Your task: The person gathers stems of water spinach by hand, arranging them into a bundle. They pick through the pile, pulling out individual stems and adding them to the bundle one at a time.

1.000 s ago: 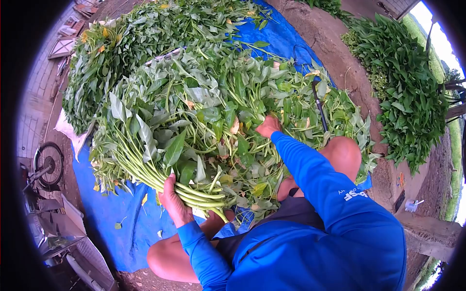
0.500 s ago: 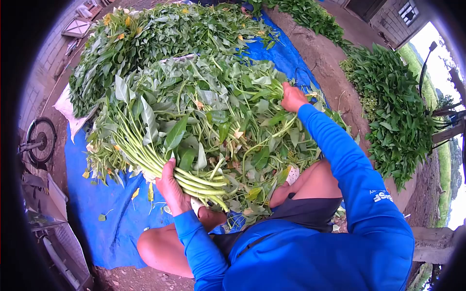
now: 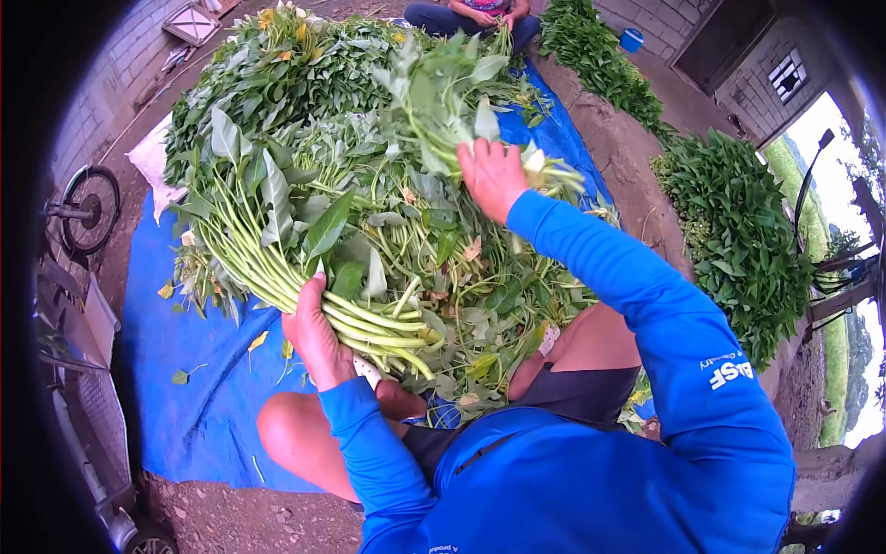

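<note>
In my left hand point(image 3: 317, 334) is a thick bundle of water spinach point(image 3: 263, 263). Its pale green stems lie across the palm, cut ends to the right, leaves pointing up and left. My right hand point(image 3: 496, 178) is closed round a smaller bunch of water spinach point(image 3: 434, 115), held above the pile with its leaves up and left and its stem ends to the right; the leaves are smeared by motion. Below both hands spreads a loose heap of water spinach point(image 3: 480, 268), with some yellowed leaves in it.
The heap lies on a blue tarp point(image 3: 185, 388). A larger leafy pile point(image 3: 305, 69) stands behind it. At the back sits another person point(image 3: 484, 14) with hands on some stems. More bunched greens point(image 3: 748, 245) line the right side. A bicycle wheel point(image 3: 90, 210) is at left.
My right hand has moved left and lifted a bunch of water spinach off the heap. My left hand keeps its bundle. The view has tilted up, showing the other person at the back.
</note>
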The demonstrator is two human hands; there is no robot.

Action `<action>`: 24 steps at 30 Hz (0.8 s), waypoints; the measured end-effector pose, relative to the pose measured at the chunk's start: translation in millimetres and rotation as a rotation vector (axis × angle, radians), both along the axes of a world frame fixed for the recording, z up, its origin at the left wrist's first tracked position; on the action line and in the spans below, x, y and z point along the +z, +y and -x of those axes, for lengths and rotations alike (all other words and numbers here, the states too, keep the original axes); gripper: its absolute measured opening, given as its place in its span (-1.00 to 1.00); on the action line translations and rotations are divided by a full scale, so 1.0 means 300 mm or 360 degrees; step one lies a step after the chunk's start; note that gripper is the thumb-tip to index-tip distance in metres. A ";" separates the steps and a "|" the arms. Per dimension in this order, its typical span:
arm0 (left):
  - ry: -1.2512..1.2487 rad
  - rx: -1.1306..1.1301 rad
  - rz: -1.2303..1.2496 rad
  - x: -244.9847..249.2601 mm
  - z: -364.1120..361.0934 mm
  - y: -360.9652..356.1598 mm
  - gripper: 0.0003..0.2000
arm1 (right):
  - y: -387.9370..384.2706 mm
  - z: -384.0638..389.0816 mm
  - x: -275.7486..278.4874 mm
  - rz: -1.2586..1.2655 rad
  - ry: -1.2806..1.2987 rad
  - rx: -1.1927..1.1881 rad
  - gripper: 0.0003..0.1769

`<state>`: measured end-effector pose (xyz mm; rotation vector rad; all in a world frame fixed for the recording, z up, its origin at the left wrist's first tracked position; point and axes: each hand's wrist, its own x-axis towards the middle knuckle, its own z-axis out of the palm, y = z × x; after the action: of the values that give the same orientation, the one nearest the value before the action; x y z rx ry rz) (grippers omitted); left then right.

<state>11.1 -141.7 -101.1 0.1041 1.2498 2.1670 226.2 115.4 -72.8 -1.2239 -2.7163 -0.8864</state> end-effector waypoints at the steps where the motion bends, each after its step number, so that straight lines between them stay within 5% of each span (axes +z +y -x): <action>1: 0.0020 0.0003 -0.0011 0.004 0.017 -0.018 -0.69 | -0.131 0.016 -0.058 0.0104 -0.0164 0.0094 -0.25; 3: 0.0018 0.0044 0.0038 0.029 0.040 -0.054 -0.67 | -0.374 0.032 -0.089 0.1259 -0.0227 0.0372 0.04; 5: 0.0060 0.0055 0.0063 0.059 0.061 -0.092 -0.61 | -0.470 -0.035 -0.261 0.1885 -0.0027 0.0811 -0.17; 7: 0.0106 0.0094 0.0085 0.062 0.077 -0.121 -0.61 | -0.509 -0.069 -0.205 0.2472 -0.0118 0.0317 -0.39; 9: 0.0134 0.0126 0.0080 0.052 0.093 -0.127 -0.62 | -0.439 -0.147 -0.239 0.2640 -0.0147 0.0185 -0.51; 11: 0.0151 0.0135 0.0152 0.050 0.093 -0.116 -0.70 | -0.364 -0.241 -0.287 0.2804 0.0343 -0.0292 -0.69; 13: 0.0134 0.0114 0.0191 0.040 0.075 -0.105 -0.73 | -0.288 -0.268 -0.317 0.2688 0.0841 -0.0533 -0.75; 16: 0.0103 0.0056 0.0192 0.029 0.061 -0.052 -0.68 | -0.135 -0.271 -0.508 0.1989 0.1880 -0.0679 -0.84; 18: 0.0085 0.0005 0.0260 -0.014 0.061 -0.035 -0.69 | -0.050 -0.251 -0.542 0.2023 0.2419 -0.0918 -0.83; 21: 0.0111 -0.0135 0.0345 -0.017 0.004 0.008 -0.72 | 0.049 -0.185 -0.645 0.2122 0.2498 -0.1070 -0.83; 24: 0.0122 -0.0220 0.0288 -0.021 -0.083 0.073 -0.68 | 0.113 -0.088 -0.714 0.1463 0.1784 -0.1006 -0.70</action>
<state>35.9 -119.7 -107.5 0.1941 1.4330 1.9399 252.7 149.3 -286.9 -1.8808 -1.7036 0.9859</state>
